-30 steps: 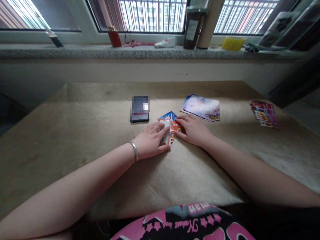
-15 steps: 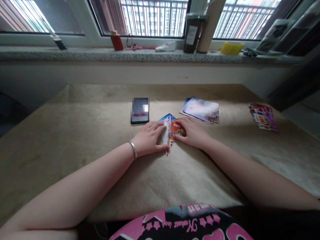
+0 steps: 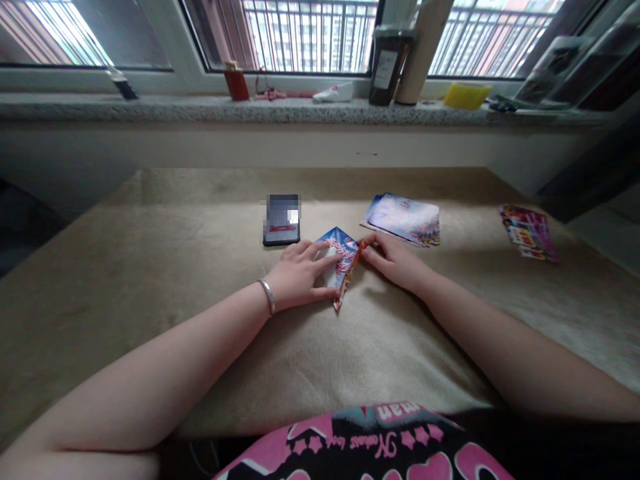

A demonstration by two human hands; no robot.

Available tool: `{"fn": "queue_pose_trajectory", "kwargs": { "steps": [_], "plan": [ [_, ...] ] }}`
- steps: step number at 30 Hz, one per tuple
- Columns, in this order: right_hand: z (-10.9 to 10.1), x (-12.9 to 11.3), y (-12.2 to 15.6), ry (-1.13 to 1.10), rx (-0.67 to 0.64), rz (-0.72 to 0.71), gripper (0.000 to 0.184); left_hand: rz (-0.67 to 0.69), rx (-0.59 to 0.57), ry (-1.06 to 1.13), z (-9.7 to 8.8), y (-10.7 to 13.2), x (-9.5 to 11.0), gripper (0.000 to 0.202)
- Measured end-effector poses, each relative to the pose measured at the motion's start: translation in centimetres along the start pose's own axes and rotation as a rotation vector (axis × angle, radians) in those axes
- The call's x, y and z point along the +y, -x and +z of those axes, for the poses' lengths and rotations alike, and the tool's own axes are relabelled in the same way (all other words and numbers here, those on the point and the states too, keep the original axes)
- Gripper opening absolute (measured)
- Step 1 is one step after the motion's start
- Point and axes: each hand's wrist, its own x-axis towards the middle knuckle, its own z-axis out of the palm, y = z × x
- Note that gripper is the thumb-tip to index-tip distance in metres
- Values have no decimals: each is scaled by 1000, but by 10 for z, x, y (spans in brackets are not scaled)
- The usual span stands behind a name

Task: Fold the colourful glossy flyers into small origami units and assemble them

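A folded sheet of printed paper, blue at its top point and white and orange at its sides, lies on the table in front of me. Its narrow tip points toward my body. My left hand, with a silver bracelet at the wrist, rests flat on the paper's left part, fingers spread. On the other side, my right hand pinches the orange right flap between thumb and fingers and holds it raised off the sheet.
A dark phone, its screen blurred, lies beyond my left hand. Printed sheets are stacked behind my right hand. Colourful cards or folded papers lie far right. The stone windowsill holds a red object, a dark jar and yellow tape.
My right hand has lifted the orange flap, which lay flat before, and moved slightly right with it. More of the blue inner face shows. My left hand stays on the paper.
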Motion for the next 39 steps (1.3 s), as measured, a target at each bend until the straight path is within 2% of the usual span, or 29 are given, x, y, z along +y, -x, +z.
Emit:
{"fn": "queue_pose_trajectory", "kwargs": {
  "steps": [6,13,18,24,26,29,32,36,39],
  "plan": [
    [-5,5,1,-33,-50,-62,19,5,3,15,-1,-1,1,65],
    [-13,10,5,83,-122,-320,8,27,10,26,4,-1,1,57],
    [-13,5,8,137,-207,-393,22,-1,-34,49,6,-2,-1,68],
    [-8,5,9,177,-215,-274,67,-4,-42,108,2,-2,-2,90],
    [-7,5,9,194,-221,-233,72,3,-24,151,2,-2,-3,95],
    [-9,3,10,226,-235,-216,71,17,63,257,5,-2,-6,99],
    [-12,2,10,260,-249,-220,68,47,173,380,5,0,-9,89],
    [-15,3,10,287,-273,-252,61,63,292,437,-2,2,-10,55],
    [-16,6,9,287,-266,-265,61,11,301,411,-10,3,-10,29]
  ]
}}
